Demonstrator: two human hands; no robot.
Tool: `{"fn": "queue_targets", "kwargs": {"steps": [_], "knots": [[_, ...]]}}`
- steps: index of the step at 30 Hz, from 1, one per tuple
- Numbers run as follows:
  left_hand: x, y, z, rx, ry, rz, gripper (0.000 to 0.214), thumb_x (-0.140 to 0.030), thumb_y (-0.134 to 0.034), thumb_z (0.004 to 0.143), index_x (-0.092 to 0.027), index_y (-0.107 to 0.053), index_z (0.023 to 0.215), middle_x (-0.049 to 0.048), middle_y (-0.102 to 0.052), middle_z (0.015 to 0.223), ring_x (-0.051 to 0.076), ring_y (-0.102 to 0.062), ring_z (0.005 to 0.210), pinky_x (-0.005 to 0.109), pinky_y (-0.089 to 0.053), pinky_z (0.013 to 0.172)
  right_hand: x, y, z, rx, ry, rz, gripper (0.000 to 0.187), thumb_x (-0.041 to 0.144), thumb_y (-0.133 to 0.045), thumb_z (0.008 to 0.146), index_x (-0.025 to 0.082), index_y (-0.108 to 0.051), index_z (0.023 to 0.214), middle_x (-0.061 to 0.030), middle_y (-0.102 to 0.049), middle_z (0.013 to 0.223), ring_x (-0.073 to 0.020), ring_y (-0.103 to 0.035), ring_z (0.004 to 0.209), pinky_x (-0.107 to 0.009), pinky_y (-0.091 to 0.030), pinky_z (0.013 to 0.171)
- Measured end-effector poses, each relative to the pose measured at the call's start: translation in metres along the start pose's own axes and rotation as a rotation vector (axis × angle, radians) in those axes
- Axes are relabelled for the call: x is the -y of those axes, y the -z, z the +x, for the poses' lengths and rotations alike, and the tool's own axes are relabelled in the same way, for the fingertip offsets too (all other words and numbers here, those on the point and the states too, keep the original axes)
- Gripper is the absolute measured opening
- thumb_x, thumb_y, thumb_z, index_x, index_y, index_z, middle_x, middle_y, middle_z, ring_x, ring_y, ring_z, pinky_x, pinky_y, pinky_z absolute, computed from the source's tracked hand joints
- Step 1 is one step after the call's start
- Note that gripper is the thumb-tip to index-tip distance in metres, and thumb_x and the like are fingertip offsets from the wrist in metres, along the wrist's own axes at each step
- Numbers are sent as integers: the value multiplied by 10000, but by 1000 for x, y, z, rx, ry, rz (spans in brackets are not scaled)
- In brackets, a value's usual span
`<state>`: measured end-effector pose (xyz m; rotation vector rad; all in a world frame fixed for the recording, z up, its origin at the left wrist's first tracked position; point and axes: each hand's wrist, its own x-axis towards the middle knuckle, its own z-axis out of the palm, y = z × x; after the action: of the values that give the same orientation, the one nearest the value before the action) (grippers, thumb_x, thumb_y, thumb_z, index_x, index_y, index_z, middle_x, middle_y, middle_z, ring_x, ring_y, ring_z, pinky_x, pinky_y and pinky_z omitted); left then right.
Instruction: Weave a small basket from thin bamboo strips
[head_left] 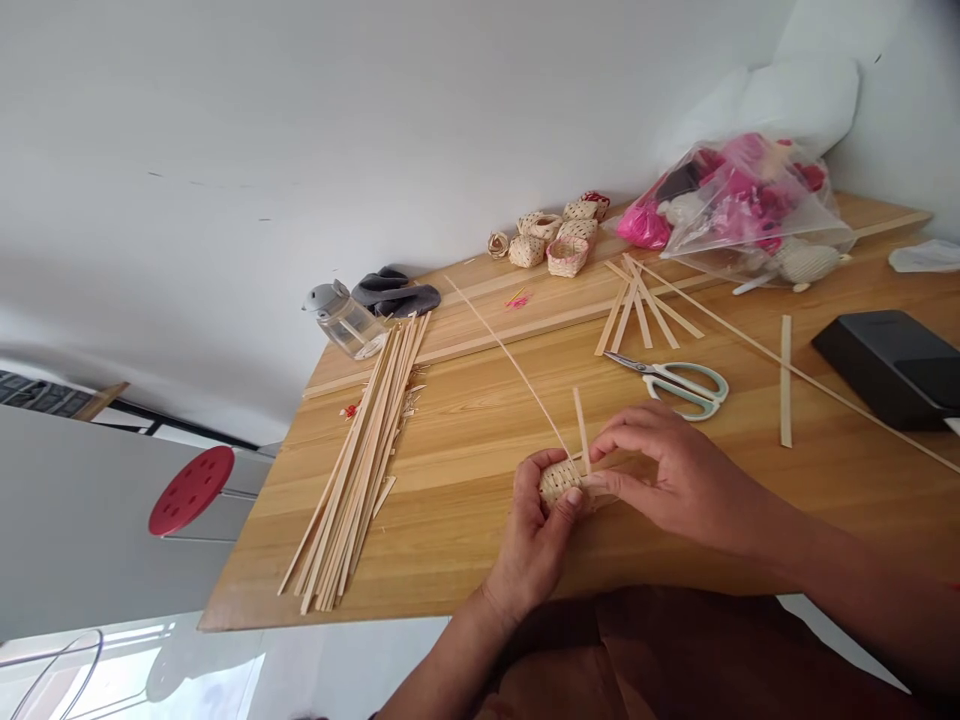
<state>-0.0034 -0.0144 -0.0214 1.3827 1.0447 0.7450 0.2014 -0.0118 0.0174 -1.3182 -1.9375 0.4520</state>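
Note:
A small woven basket piece [559,482] of pale strips sits near the table's front edge, cupped by my left hand [534,535], whose fingers and thumb curl round it. My right hand [667,475] pinches a thin strip [581,430] that rises from the weave. A longer thin strip [510,355] runs from the piece up and left across the table. Both hands meet on the woven piece.
A bundle of long strips [360,460] lies at the left on the wooden table [465,560]. Scissors [679,380], short strips [637,305], finished small baskets [559,240], a plastic bag [739,210], a black box [892,365], a spray bottle [341,315] and a red stool [191,490] surround them.

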Motion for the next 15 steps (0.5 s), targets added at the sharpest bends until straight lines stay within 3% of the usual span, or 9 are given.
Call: {"fn": "queue_targets", "kwargs": {"steps": [4,9,12,15], "knots": [[-4,2,-3,28,-1,53,440,-485,-597,969,-223,-531,1316,85,-635,1124,243,-580,1039,385,-497,921,5,-3,4,-6,20,-6,182,167,-680,882,208,-642,710,-19,-657,723,-216,-569,802,-375,-414,772],[-2,2,-4,-13,-99,94,385,-398,-653,940,-210,-587,1270,108,-634,1193,262,-578,1094,416,-477,993,8,-16,5,-46,57,2,205,157,-682,874,204,-624,682,-21,-648,697,-218,-556,792,-377,-409,758],[0,0,-3,-58,-52,-10,420,-416,-697,911,-215,-593,1265,95,-652,1139,253,-594,1052,388,-511,932,10,-17,9,-84,63,0,170,184,-667,895,215,-657,728,-27,-668,725,-224,-585,794,-385,-437,758],[1,-3,0,-72,58,-255,516,-502,-690,909,-222,-552,1320,84,-662,1115,211,-613,945,311,-537,780,12,-7,11,-177,61,48,77,244,-634,950,228,-708,935,-51,-731,895,-239,-649,892,-404,-487,835]]}}
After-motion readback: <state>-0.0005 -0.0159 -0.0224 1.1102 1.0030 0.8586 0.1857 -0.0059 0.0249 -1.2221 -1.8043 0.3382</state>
